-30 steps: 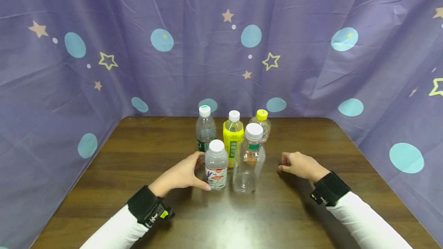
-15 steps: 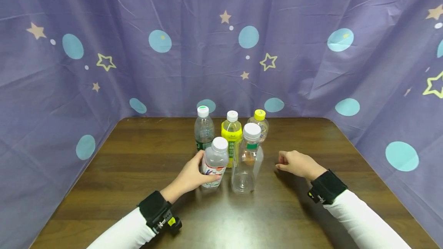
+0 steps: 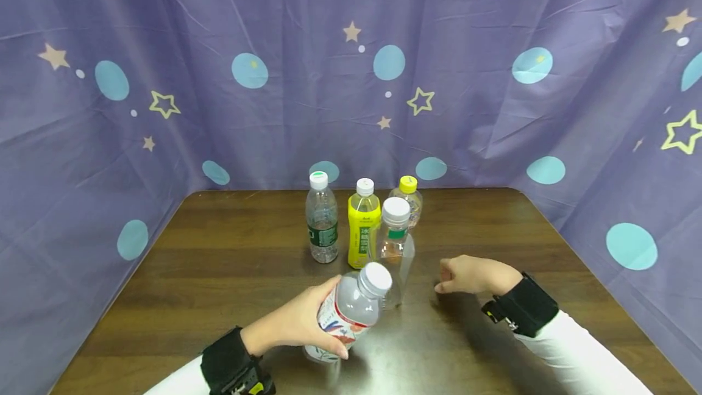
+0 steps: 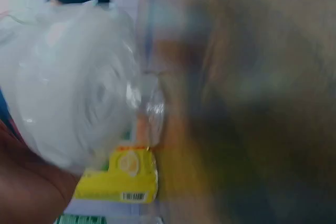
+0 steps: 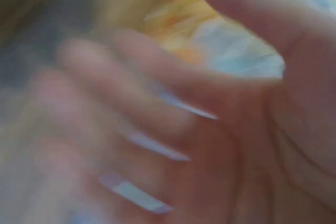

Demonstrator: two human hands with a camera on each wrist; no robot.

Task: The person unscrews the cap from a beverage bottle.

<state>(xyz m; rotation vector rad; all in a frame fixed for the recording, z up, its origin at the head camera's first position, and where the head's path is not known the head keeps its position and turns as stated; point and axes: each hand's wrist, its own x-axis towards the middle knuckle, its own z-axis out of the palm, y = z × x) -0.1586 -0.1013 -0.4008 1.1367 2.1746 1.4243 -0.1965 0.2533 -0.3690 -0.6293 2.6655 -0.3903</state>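
Note:
My left hand (image 3: 298, 320) grips a clear, wide bottle (image 3: 358, 313) with a white cap and a floral label, thumb on the near side. The bottle is tilted, its cap leaning right, and appears raised off the table. In the left wrist view its round base (image 4: 89, 93) fills the left side beside part of the hand (image 4: 31, 187). Just behind it stands a tall clear bottle (image 3: 396, 239) with a white cap, partly covered. My right hand (image 3: 474, 274) holds nothing, its fingers loosely curled near the tabletop. The right wrist view shows its blurred palm (image 5: 220, 135).
Farther back stand a green-labelled bottle (image 3: 322, 224), a yellow-labelled bottle (image 3: 360, 230) and a small yellow-capped bottle (image 3: 415, 205), partly hidden by the tall one. The brown wooden table (image 3: 230, 230) meets a purple patterned curtain (image 3: 307, 108) behind.
My left hand has closed round the floral-label bottle, tilted it and brought it towards me. The green-labelled bottle is now uncovered. My right hand has shifted only slightly.

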